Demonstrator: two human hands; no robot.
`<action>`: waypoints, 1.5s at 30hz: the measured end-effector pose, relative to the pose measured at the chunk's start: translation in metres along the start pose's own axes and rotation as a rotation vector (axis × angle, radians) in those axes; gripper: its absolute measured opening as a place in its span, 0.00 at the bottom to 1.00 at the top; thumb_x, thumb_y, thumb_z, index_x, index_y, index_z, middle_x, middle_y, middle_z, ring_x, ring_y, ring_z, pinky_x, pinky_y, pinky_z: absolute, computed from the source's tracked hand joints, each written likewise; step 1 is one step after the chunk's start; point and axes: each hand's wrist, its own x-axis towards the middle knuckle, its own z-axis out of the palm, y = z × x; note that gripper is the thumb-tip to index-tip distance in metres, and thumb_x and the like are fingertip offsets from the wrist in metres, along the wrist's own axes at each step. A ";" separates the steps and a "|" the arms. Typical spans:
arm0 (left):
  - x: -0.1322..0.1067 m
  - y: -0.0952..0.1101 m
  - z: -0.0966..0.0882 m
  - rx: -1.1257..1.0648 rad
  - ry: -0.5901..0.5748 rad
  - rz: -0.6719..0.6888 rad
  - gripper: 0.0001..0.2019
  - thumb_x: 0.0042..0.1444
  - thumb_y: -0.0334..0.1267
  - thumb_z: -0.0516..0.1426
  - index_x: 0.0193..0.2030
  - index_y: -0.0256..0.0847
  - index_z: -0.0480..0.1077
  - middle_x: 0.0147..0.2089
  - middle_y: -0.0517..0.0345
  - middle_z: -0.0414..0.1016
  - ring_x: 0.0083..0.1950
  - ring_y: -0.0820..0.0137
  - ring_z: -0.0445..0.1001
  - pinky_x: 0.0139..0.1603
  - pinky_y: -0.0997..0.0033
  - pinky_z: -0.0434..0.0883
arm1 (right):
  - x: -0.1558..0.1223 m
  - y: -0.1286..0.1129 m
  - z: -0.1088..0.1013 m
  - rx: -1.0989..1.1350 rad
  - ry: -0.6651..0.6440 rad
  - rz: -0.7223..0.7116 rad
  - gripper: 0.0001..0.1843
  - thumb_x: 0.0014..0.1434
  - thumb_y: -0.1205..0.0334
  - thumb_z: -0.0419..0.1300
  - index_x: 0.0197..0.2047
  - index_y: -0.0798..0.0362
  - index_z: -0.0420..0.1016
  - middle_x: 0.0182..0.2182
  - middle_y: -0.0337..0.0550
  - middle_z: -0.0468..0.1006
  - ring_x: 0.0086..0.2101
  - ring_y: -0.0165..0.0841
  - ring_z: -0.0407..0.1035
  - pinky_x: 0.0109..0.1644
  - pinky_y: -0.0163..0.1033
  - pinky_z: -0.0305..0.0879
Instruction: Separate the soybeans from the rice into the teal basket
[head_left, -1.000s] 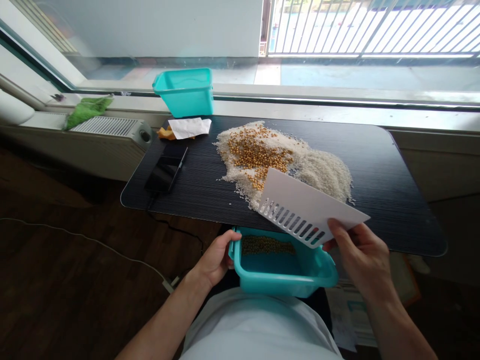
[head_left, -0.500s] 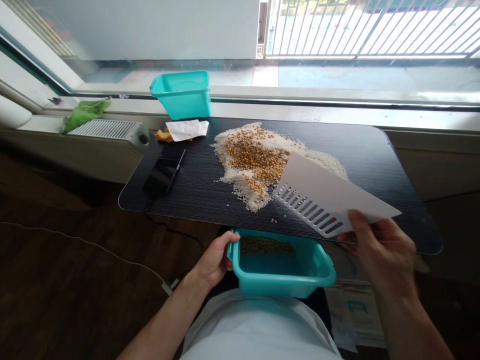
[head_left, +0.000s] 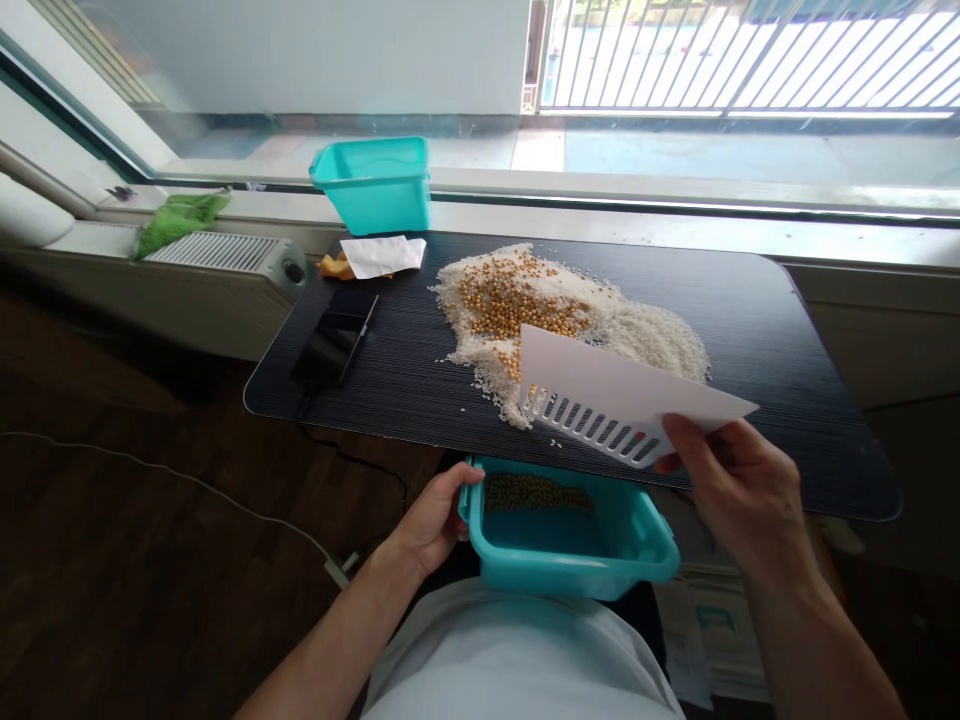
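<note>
A pile of white rice mixed with yellow beans point(head_left: 525, 300) lies on the black tabletop point(head_left: 757, 310). My right hand point(head_left: 739, 490) is closed on a white slotted scraper point(head_left: 611, 400), whose far edge rests against the near side of the pile. My left hand point(head_left: 435, 515) grips the left rim of a teal tub point(head_left: 570, 555) held just below the table's front edge. A layer of beans lies at the tub's far end.
A black phone point(head_left: 335, 335) lies at the table's left, with a cable running down to the floor. A second teal tub point(head_left: 373, 183) stands on the window sill. White paper point(head_left: 381, 254) sits at the table's back left. A green cloth point(head_left: 180, 215) lies on the radiator.
The scraper swung right and away from the pile, then came back left and down against the pile's near edge. My left hand and the tub have stayed put.
</note>
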 end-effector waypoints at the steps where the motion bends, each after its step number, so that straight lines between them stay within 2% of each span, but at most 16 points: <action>1: 0.000 0.000 0.000 0.000 -0.003 0.000 0.16 0.36 0.42 0.66 0.18 0.43 0.60 0.13 0.69 0.57 0.14 0.79 0.53 0.17 0.75 0.44 | 0.000 -0.002 -0.001 -0.006 0.002 0.008 0.18 0.51 0.42 0.70 0.33 0.49 0.80 0.20 0.39 0.78 0.20 0.35 0.72 0.24 0.40 0.70; 7: 0.000 -0.001 0.000 0.003 -0.004 0.019 0.18 0.33 0.43 0.67 0.16 0.43 0.59 0.13 0.69 0.56 0.14 0.80 0.52 0.17 0.75 0.44 | 0.005 -0.012 0.008 0.036 -0.022 0.004 0.18 0.47 0.43 0.71 0.29 0.48 0.77 0.20 0.39 0.78 0.19 0.35 0.70 0.22 0.40 0.68; 16: -0.002 0.001 0.001 0.018 0.002 0.015 0.18 0.36 0.44 0.66 0.16 0.43 0.60 0.12 0.68 0.57 0.14 0.79 0.53 0.17 0.74 0.46 | 0.009 0.005 0.007 0.019 0.032 -0.050 0.18 0.49 0.42 0.70 0.29 0.48 0.79 0.19 0.38 0.77 0.18 0.34 0.69 0.20 0.39 0.66; 22: -0.003 0.002 0.001 0.000 -0.006 0.007 0.18 0.39 0.42 0.66 0.16 0.43 0.59 0.12 0.68 0.56 0.14 0.79 0.52 0.18 0.74 0.44 | 0.003 0.000 0.002 0.010 -0.065 -0.025 0.17 0.51 0.43 0.70 0.31 0.48 0.80 0.18 0.36 0.76 0.19 0.35 0.69 0.22 0.41 0.66; 26: -0.003 0.002 0.000 0.005 -0.007 0.009 0.17 0.38 0.42 0.66 0.17 0.43 0.60 0.13 0.68 0.57 0.14 0.79 0.53 0.18 0.74 0.45 | -0.002 -0.005 -0.004 0.016 -0.036 0.012 0.16 0.52 0.45 0.71 0.32 0.50 0.80 0.21 0.37 0.77 0.21 0.34 0.70 0.26 0.40 0.67; 31: -0.002 0.002 0.000 0.008 -0.009 0.004 0.17 0.37 0.43 0.67 0.17 0.43 0.60 0.13 0.68 0.58 0.14 0.79 0.53 0.17 0.74 0.45 | -0.001 0.001 -0.001 0.030 -0.054 0.000 0.17 0.50 0.43 0.71 0.31 0.49 0.80 0.20 0.37 0.77 0.20 0.34 0.69 0.24 0.40 0.67; 38: -0.003 0.003 0.001 0.018 -0.028 0.012 0.18 0.35 0.43 0.67 0.16 0.43 0.60 0.13 0.68 0.57 0.14 0.79 0.53 0.17 0.74 0.46 | -0.010 -0.014 0.005 0.058 -0.029 -0.003 0.13 0.53 0.47 0.70 0.33 0.48 0.82 0.21 0.36 0.77 0.21 0.34 0.69 0.25 0.41 0.69; 42: -0.003 0.003 -0.001 0.014 -0.042 0.010 0.18 0.37 0.43 0.67 0.17 0.42 0.61 0.13 0.68 0.58 0.14 0.79 0.54 0.18 0.74 0.46 | -0.007 -0.009 0.005 0.056 -0.075 -0.014 0.16 0.50 0.44 0.71 0.30 0.49 0.81 0.19 0.37 0.76 0.18 0.33 0.67 0.22 0.40 0.68; 45: -0.002 0.002 -0.004 0.009 -0.046 0.011 0.18 0.39 0.43 0.67 0.17 0.42 0.60 0.13 0.68 0.58 0.15 0.79 0.54 0.18 0.74 0.46 | -0.010 -0.009 0.005 0.045 -0.095 -0.019 0.16 0.51 0.45 0.70 0.29 0.49 0.80 0.19 0.36 0.75 0.19 0.32 0.67 0.21 0.39 0.65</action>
